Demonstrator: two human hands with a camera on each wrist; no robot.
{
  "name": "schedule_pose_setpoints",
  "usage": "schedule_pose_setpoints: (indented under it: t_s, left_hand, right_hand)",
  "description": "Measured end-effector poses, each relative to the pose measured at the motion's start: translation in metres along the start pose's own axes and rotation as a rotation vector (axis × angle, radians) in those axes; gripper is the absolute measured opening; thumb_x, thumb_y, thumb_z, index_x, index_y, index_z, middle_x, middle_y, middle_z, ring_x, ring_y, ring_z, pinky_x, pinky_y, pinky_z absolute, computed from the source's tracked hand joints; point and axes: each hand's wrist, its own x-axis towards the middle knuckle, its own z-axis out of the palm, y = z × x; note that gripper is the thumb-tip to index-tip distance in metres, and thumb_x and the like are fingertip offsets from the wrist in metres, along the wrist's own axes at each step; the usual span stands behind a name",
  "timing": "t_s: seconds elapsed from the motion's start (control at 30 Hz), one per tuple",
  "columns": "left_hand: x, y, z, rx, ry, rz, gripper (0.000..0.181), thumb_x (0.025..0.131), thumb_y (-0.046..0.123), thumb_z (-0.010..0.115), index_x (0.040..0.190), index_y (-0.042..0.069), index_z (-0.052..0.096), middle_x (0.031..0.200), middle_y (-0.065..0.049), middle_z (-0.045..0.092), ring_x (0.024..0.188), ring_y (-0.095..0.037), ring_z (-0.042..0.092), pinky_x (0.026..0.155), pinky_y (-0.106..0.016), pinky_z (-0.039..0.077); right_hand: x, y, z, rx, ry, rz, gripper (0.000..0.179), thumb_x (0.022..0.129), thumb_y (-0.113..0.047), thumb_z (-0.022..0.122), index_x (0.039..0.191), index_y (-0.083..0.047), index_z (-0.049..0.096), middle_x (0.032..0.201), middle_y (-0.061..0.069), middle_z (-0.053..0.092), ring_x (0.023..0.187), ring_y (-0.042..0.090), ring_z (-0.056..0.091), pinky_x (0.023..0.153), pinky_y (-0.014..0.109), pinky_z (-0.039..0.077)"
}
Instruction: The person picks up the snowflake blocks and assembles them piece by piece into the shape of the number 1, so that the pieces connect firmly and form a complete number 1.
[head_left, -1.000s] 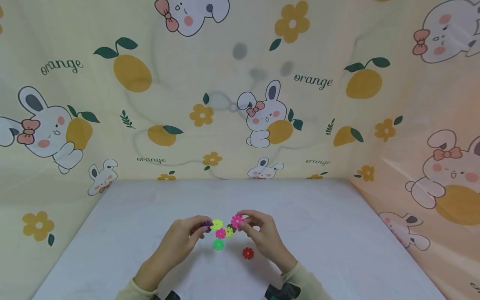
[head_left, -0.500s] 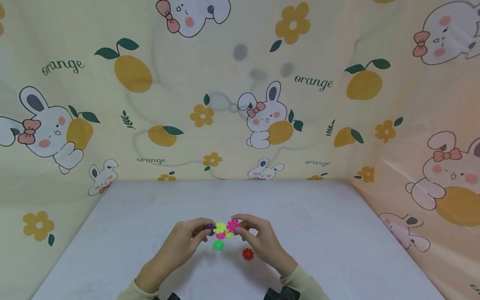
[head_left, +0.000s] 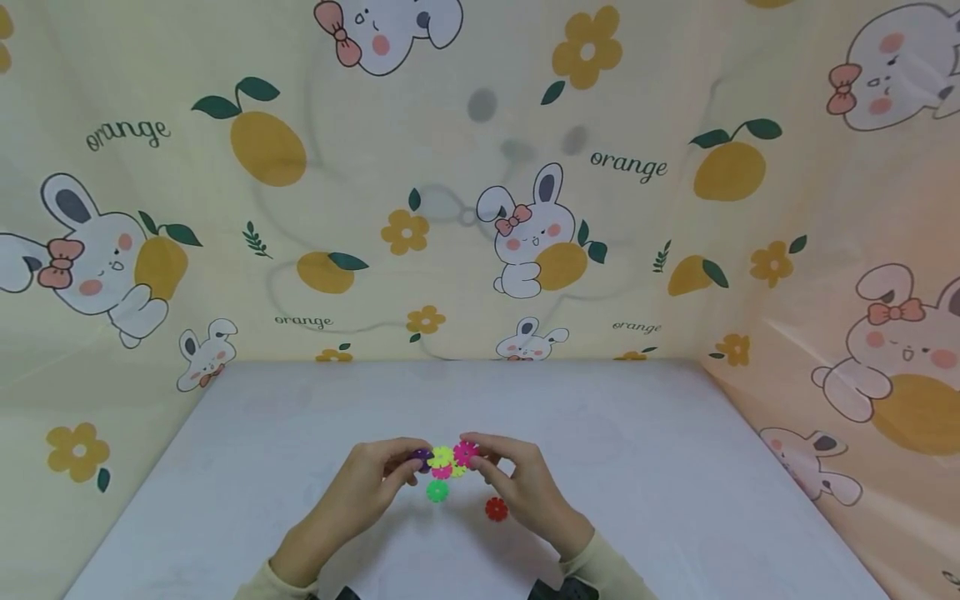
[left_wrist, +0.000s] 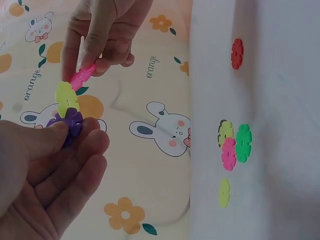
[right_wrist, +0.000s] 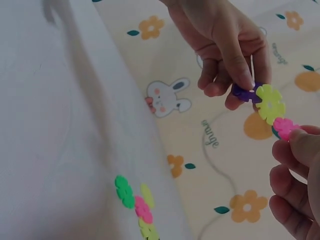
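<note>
My left hand point(head_left: 367, 479) pinches a purple flower-shaped interlocking disc point(left_wrist: 72, 122) between thumb and fingers. A yellow disc point(right_wrist: 270, 103) is attached to the purple one, their edges overlapping. From the other side my right hand point(head_left: 534, 483) pinches a pink disc point(right_wrist: 285, 128), its edge meeting the yellow disc's rim; whether the slots are engaged I cannot tell. The three discs form a short row held above the table. In the left wrist view, the thumb covers part of the purple disc.
On the white table point(head_left: 637, 475) below lie a green disc point(head_left: 437, 491), a red disc point(head_left: 497, 509), another pink disc point(left_wrist: 228, 154) and loose yellow discs point(left_wrist: 224, 193). A dark disc shows partly behind one yellow disc. Patterned cloth point(head_left: 360, 167) rises behind the table.
My right hand has moved left with the pink disc, bringing it against the yellow disc. My left hand has shifted slightly right. The discs on the table stay put.
</note>
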Motion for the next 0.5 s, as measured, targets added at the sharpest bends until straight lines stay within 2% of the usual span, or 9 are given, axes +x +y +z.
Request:
schedule_pose_setpoints:
  t_s: [0.2, 0.43, 0.5]
  left_hand:
    - [0.0011, -0.0012, -0.0003, 0.000, -0.004, -0.010, 0.022, 0.096, 0.001, 0.065, 0.117, 0.002, 0.072, 0.105, -0.008, 0.077, 0.075, -0.008, 0.070, 0.071, -0.015, 0.056]
    - [0.0016, -0.0011, -0.0013, -0.039, -0.035, -0.024, 0.021, 0.096, 0.001, 0.064, 0.116, 0.002, 0.072, 0.105, -0.010, 0.077, 0.075, -0.010, 0.070, 0.071, -0.021, 0.059]
    - [0.0014, -0.0009, -0.0016, -0.068, -0.053, -0.031, 0.021, 0.096, 0.002, 0.065, 0.116, 0.001, 0.072, 0.105, -0.011, 0.077, 0.075, -0.012, 0.071, 0.071, -0.021, 0.059]
  right_hand:
    - [-0.0008, -0.0008, 0.0008, -0.025, 0.016, -0.051, 0.032, 0.096, -0.016, 0.069, 0.128, -0.014, 0.070, 0.107, 0.002, 0.077, 0.077, 0.004, 0.059, 0.063, 0.022, 0.055]
    - [0.0004, 0.0009, 0.0032, -0.072, 0.010, -0.100, 0.033, 0.094, -0.011, 0.070, 0.127, -0.014, 0.070, 0.113, 0.001, 0.077, 0.090, 0.009, 0.068, 0.077, 0.026, 0.059]
    - [0.0005, 0.0009, 0.0039, -0.076, 0.007, -0.114, 0.033, 0.093, -0.010, 0.071, 0.126, -0.014, 0.070, 0.113, 0.001, 0.077, 0.090, 0.010, 0.069, 0.077, 0.026, 0.059]
